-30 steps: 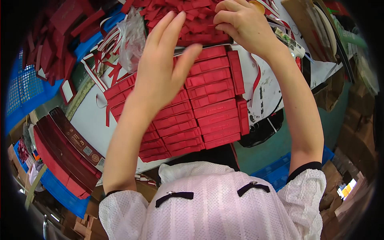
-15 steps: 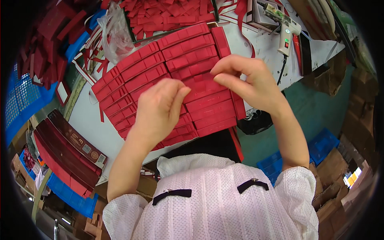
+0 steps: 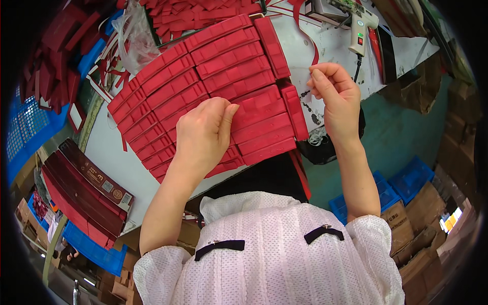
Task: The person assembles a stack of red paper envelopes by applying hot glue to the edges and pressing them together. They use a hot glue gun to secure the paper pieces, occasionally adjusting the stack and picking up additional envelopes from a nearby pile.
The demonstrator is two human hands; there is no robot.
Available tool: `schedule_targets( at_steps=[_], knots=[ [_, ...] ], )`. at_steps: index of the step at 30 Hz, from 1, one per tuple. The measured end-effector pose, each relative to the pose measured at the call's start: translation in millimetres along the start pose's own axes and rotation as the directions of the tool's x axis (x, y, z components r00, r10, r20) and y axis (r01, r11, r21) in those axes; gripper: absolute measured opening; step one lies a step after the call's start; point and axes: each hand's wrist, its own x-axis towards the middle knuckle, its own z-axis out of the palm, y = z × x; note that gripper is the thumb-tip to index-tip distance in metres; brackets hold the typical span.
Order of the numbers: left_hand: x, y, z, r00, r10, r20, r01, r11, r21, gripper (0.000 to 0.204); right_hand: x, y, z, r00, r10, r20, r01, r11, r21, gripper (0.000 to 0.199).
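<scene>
- A white table (image 3: pixel 333 56) carries the work.
- Red boxes (image 3: pixel 173 91) stand in packed rows on it, in front of the person.
- Red ribbon pieces (image 3: pixel 195 15) fill a tray beyond them.
- The left hand (image 3: pixel 206 129) is over the boxes, fingers curled, thumb pressed to them; any grip is hidden.
- The right hand (image 3: pixel 338 96), just right of the boxes, presses thumb to forefinger; what it pinches, if anything, is unclear.
- A glue gun (image 3: pixel 361 30) lies beyond.
</scene>
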Motion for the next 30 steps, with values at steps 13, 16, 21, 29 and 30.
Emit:
schedule_targets(
  at_steps=[13, 16, 21, 29, 30],
  knots=[
    [2, 0, 2, 0.999, 0.013, -0.031, -0.012, 0.999, 0.051, 0.018, -4, 1, 23, 0.977, -0.145, 0.154, 0.201, 0.868, -0.455, 0.024],
    [1, 0, 2, 0.999, 0.013, -0.037, -0.012, 0.999, 0.047, 0.018, -2, 2, 27, 0.951, -0.245, 0.188, 0.309, 0.750, -0.585, 0.028],
    [-6, -2, -1, 0.996, 0.008, -0.083, -0.013, 0.998, -0.055, 0.015, 0, 0, 30, 0.959, -0.229, 0.166, 0.282, 0.739, -0.612, 0.030],
    [-7, -4, 1, 0.996, -0.031, -0.082, 0.031, 1.000, -0.001, 0.015, 1, 2, 30, 0.966, -0.201, 0.163, 0.258, 0.761, -0.595, 0.029],
    [-6, -4, 2, 0.996, -0.028, -0.079, 0.030, 0.999, 0.020, 0.015, 2, 3, 29, 0.965, -0.203, 0.165, 0.262, 0.761, -0.594, 0.029]
  ],
)
